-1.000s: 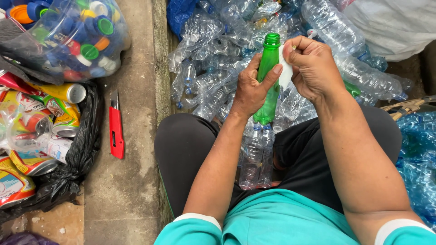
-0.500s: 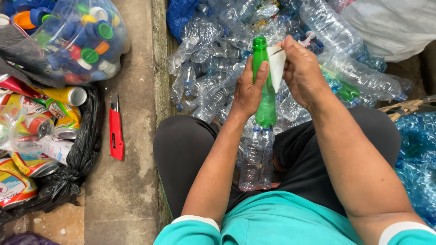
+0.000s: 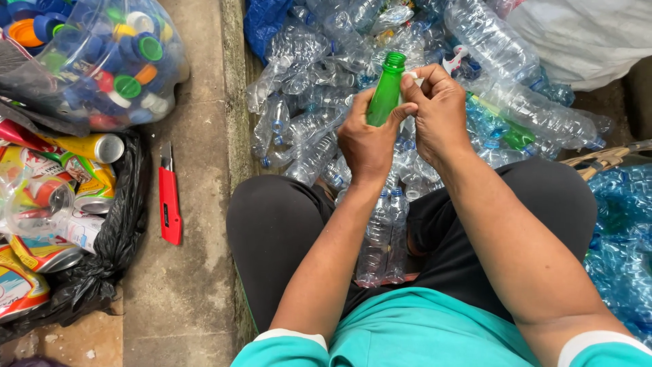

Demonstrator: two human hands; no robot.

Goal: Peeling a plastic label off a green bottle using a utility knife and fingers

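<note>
Crushed clear plastic bottles (image 3: pixel 319 129) lay heaped across the ground ahead of your knees, and against that pile you held the green bottle (image 3: pixel 385 92) upright, its open mouth pointing away from you.

Your left hand (image 3: pixel 370 139) was closed round the lower body of the green bottle, thumb up along its side. Your right hand (image 3: pixel 438 112) was pinched shut just beside that grip, fingertips at the bottle's shoulder on the right, where a scrap of pale label (image 3: pixel 413 76) barely showed between them.

A second before, your right hand had stood higher, level with the bottle's neck, with a strip of white label plainly peeling out from it. Half a second before, the strip still hung beside the neck. At this moment the white strip was almost gone from sight and your right hand had dropped lower and closer to the left, so I judged that the label was nearly stripped off, or bunched inside your fingers; I could not tell which. The bottle had also tipped a little more toward the upright and sat slightly further from your body.

Well to the left of your grip, nothing had moved: the red utility knife (image 3: pixel 170 204) lay on the concrete ledge (image 3: pixel 197 136), the clear bag of coloured bottle caps (image 3: pixel 102 61) sat beyond it, and the black bag of flattened cans (image 3: pixel 61 217) rested nearer you. Blue netting of more bottles (image 3: pixel 621 231) lay to the right.
</note>
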